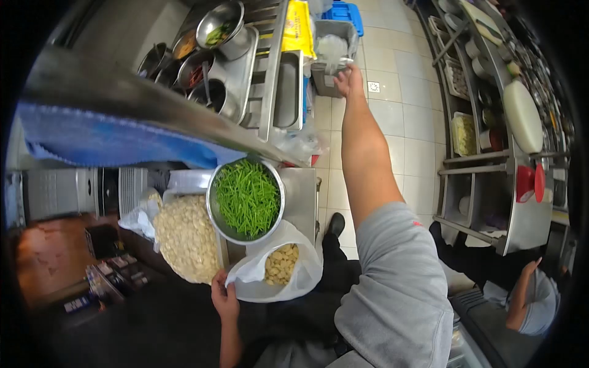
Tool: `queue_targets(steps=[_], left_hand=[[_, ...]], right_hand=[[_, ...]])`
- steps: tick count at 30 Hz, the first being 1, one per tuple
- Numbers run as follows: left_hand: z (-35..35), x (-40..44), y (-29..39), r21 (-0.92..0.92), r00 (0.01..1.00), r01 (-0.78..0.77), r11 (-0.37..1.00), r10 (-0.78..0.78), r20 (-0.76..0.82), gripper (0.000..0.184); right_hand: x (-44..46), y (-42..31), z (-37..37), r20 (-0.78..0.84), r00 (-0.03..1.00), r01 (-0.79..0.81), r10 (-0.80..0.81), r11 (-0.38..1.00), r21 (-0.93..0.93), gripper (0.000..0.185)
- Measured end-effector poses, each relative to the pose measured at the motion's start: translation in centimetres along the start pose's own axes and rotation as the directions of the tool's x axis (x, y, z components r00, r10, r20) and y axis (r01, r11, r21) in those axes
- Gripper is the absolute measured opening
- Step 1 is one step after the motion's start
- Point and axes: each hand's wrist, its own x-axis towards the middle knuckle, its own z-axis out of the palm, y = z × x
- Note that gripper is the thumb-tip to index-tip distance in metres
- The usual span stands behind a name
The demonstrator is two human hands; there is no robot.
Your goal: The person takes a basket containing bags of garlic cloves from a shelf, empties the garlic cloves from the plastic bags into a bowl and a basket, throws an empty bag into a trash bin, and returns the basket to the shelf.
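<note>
My left hand [226, 299] pinches the rim of a white plastic bag [305, 273], which lies open with peeled garlic cloves [281, 264] inside. Behind the bag stands a steel bowl [214, 211] full of cut green stems [246, 197]. A large clear bag of pale pieces [187, 236] lies to its left. My right arm is stretched far forward. At its end, my right hand [350, 81] is over the near edge of a grey bin [325, 76], fingers apart, beside clear crumpled plastic [333, 48] in the bin.
A slatted steel rack [265, 80] at upper left carries several metal pots and bowls. A yellow packet [298, 27] lies near the bin. On the right, shelving holds trays and a white oblong board [523, 116]. Another person [526, 297] stands at lower right.
</note>
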Motion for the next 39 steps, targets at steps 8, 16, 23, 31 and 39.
queue_targets(steps=[8, 16, 23, 31, 39], left_hand=[[0.7, -0.6, -0.9, -0.073, 0.999, -0.041, 0.996, 0.042, 0.011, 0.054], [-0.5, 0.5, 0.2, 0.039, 0.970, -0.215, 0.976, 0.209, 0.123, 0.073], [-4.3, 2.1, 0.3, -0.035, 0.921, -0.326, 0.945, 0.326, 0.212, 0.054], [-16.1, 9.9, -5.7, 0.080, 0.818, -0.494, 0.866, 0.493, -0.297, 0.035], [-20.4, 17.6, -12.3, 0.039, 0.993, 0.113, 0.993, -0.114, 0.035, 0.076]], right_hand=[[-11.5, 7.8, -13.4, 0.198, 0.976, -0.028, 0.096, 0.947, -0.320, 0.034], [-38.7, 15.9, -46.7, -0.559, 0.632, -0.768, 0.537, 0.336, -0.545, 0.012], [-48.5, 9.0, -39.5, -0.186, 0.777, -0.401, 0.601, 0.246, -0.882, 0.029], [-58.4, 0.8, -17.7, 0.367, 0.904, 0.242, -0.219, -0.446, -0.862, 0.031], [-74.0, 14.9, 3.9, 0.509, 0.769, 0.624, -0.386, 0.280, -0.730, 0.025]])
